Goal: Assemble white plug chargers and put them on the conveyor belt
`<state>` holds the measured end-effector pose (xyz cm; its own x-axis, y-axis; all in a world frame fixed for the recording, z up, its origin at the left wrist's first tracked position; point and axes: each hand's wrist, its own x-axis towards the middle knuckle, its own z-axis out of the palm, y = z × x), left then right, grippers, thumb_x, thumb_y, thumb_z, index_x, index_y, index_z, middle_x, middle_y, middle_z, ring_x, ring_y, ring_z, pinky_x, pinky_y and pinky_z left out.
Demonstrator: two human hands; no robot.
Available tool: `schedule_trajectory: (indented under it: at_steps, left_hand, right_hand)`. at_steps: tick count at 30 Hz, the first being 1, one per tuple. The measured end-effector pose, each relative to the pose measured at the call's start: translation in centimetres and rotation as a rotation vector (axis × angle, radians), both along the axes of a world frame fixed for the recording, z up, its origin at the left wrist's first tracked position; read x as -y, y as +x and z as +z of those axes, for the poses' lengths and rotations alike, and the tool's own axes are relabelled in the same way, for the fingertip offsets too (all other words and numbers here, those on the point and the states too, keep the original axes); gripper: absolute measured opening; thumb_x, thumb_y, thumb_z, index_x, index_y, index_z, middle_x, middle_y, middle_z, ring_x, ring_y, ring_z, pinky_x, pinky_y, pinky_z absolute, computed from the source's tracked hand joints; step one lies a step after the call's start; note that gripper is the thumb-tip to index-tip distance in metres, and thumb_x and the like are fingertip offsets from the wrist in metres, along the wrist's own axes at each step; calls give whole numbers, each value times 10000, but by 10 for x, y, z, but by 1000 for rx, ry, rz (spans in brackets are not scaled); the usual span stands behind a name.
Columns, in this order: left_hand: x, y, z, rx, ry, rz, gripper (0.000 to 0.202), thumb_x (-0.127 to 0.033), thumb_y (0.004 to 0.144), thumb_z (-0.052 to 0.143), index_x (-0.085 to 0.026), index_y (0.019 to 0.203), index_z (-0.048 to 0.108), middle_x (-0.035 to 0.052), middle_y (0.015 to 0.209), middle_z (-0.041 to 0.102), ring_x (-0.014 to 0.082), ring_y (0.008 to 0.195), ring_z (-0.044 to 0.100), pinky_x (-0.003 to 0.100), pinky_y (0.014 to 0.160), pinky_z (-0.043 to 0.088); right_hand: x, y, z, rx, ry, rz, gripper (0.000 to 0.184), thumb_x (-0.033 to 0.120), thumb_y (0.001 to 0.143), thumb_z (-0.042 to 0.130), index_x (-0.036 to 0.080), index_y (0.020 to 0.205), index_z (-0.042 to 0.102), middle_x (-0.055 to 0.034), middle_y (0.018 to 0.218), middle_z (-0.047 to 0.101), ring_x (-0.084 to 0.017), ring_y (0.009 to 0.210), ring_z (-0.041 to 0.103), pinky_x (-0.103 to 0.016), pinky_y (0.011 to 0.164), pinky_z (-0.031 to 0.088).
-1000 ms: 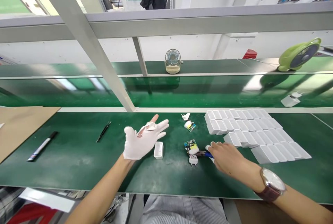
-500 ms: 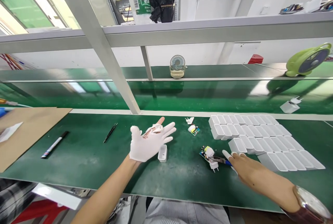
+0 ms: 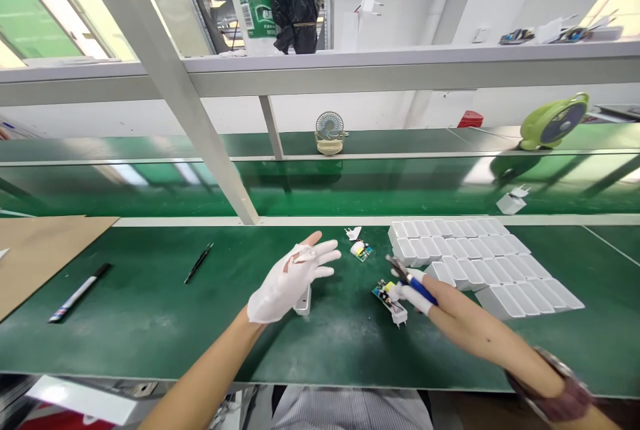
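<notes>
My left hand [image 3: 295,277], in a white glove torn at the palm, is held palm up with its fingers spread and nothing gripped. Partly hidden below it stands a small white plastic case [image 3: 303,305]. White coverings sit on some fingers of my right hand [image 3: 416,297], which is closed on blue-handled pliers [image 3: 423,288]. Their metal jaws point up and left. Just under that hand a circuit board with a white plug piece [image 3: 399,314] lies on the bench. Farther back are a smaller circuit board [image 3: 361,251] and a white plug part [image 3: 353,233].
Rows of white plastic cases [image 3: 465,250] stand at the right. On the left lie a black pen-like tool [image 3: 199,263], a marker [image 3: 80,293] and cardboard [image 3: 45,250]. A slanted metal post [image 3: 215,143] meets the bench's back edge. A white adapter [image 3: 513,201] stands behind.
My right hand has taken hold of the pliers, which lay across the circuit board, and lifted them up and left. My left hand remains palm up. The camera view has shifted slightly.
</notes>
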<state>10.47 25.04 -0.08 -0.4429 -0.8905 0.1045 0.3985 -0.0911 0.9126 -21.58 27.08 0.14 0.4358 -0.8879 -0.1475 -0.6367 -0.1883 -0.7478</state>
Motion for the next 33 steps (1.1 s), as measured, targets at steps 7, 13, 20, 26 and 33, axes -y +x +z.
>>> schedule_trajectory:
  at_steps: [7,13,20,26,33]
  left_hand:
    - [-35,-29,20,475,-163,206,286,-315,771,749,-167,962,596,105,1089,634,156,779,596,321,742,488]
    - [-53,-48,15,1032,-324,240,336,-458,653,807,-197,616,599,78,801,645,307,1057,573,446,991,423]
    - [-73,-34,7,612,-18,530,546,-413,582,836,-259,1082,681,55,840,644,288,922,630,424,849,487]
    - [-81,-22,-7,135,225,686,540,-614,812,604,-161,1095,679,14,652,488,147,594,529,320,648,489]
    - [-96,43,-1,208,-37,923,677,-495,796,728,-151,1348,541,118,1109,629,196,882,612,360,853,494]
  right_hand:
    - [12,68,-6,403,149,-47,409,551,995,392,186,898,548,-3,743,591,-135,602,508,-279,619,459]
    - [19,113,-27,515,-28,-92,544,631,972,343,193,844,639,-98,983,677,-259,983,606,-403,923,485]
    - [17,142,-59,432,-48,-59,568,643,909,437,282,1320,592,-90,1088,715,-321,982,669,-421,824,570]
    - [38,192,-73,497,43,96,648,674,881,437,263,1364,569,-98,1063,730,-327,930,708,-431,833,586]
    - [44,187,-94,552,16,188,646,645,938,254,214,1282,591,-144,1287,636,-338,1148,635,-422,852,602]
